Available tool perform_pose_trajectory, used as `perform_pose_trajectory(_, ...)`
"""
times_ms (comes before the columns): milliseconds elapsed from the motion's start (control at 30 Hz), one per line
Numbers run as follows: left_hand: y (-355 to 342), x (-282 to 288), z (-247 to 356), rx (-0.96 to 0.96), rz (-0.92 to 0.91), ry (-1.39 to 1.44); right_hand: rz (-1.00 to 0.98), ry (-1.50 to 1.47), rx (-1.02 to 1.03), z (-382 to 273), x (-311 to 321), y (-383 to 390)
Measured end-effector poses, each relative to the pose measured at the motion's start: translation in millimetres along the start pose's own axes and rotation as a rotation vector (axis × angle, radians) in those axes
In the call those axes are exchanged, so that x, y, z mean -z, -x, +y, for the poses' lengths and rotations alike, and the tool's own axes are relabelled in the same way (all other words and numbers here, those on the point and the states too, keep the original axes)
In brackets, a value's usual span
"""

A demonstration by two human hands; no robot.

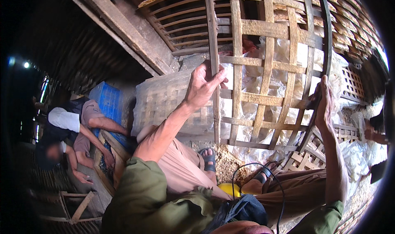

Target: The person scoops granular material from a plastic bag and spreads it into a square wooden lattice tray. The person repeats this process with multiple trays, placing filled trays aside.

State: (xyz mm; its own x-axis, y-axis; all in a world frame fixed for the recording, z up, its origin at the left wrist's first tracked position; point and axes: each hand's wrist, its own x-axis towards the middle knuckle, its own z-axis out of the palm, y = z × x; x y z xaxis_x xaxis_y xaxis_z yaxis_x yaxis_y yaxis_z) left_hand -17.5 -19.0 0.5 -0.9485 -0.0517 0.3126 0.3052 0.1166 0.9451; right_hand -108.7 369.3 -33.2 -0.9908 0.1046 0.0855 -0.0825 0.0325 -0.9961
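Note:
I hold a woven bamboo lattice panel (261, 96) upright in the upper middle of the head view, one hand at each side. My left hand (204, 83) is closed on its left wooden rail, fingers wrapped round the edge. My right hand (323, 100) grips the dark right rail, its fingers partly hidden behind it. Crumpled clear plastic sheets (242, 151) show behind and below the panel. A pale translucent covering (160, 98) lies over another lattice just to the left.
At left a co-worker (61, 123) bends over a wooden box (103, 172) beside a blue crate (107, 98). Slatted trays (345, 20) are stacked at upper right. A wooden beam (119, 28) runs at upper left. A yellow object (226, 188) lies by my feet. Another person's hand (368, 133) shows at far right.

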Motion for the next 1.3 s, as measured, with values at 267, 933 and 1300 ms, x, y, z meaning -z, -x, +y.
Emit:
perform_pose_trajectory(267, -8.1, 13.3, 24.2, 0.125, 0.198, 0.167, -0.08, 0.162, 0.018, 7.6, -4.4, 9.2)
perform_pose_trajectory(933, -23.8, 88.3, 18.6, 0.039, -0.183, 0.939, -0.238, 0.103, -0.007, 13.8, 1.3, -2.0)
perform_pose_trajectory(1300, -15.3, 103.8, -6.9, 0.103, -0.417, 1.161, -0.344, 0.088, -0.045, 31.1, 28.4, -15.3)
